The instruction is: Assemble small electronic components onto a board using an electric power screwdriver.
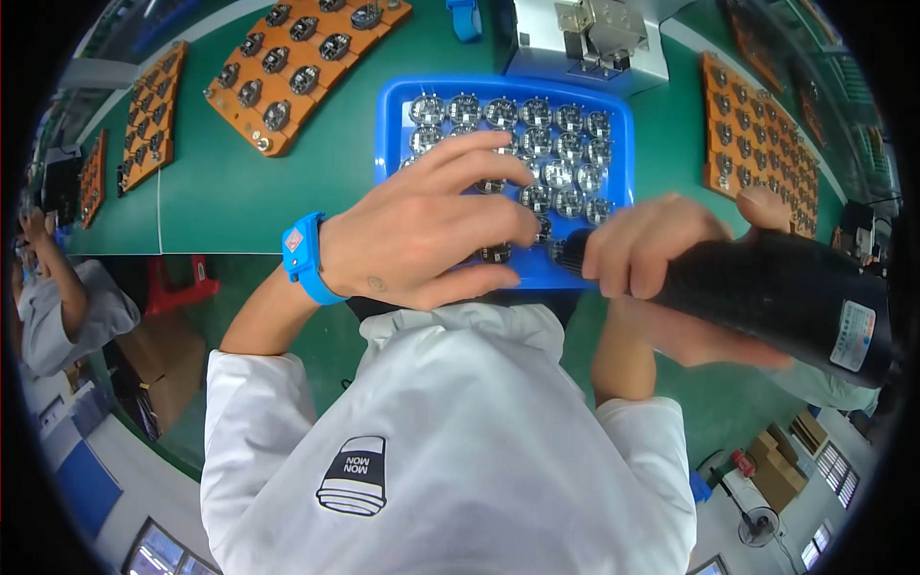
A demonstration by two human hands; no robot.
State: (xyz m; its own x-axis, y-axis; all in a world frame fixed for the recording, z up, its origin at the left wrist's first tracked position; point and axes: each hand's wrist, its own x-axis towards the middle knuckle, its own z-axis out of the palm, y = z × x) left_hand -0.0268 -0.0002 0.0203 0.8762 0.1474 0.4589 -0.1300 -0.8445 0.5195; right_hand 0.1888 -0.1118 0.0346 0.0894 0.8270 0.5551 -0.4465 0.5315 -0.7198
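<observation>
A blue plastic tray (383,120) lies before me on the green table. Rows of small round parts, shiny and circuit-like (501,112), fill much of it. My left hand (426,230), a blue strap around its wrist, reaches over the tray's left side. Its fingers are spread above the parts, and nothing shows in their grip; whether the fingertips touch a part, I cannot tell. My right hand (661,240) is wrapped round a thick black electric screwdriver (767,297), slightly blurred. The tool's narrow tip points left over the tray's near right corner, close to my left fingertips.
Orange boards holding similar round parts stand at upper left (297,72), far left (153,120) and right (762,144). Behind the tray sits a metal device (589,48), with a blue strap (466,19) beside it. Another person (72,302) is at the far left near a red stool (182,283).
</observation>
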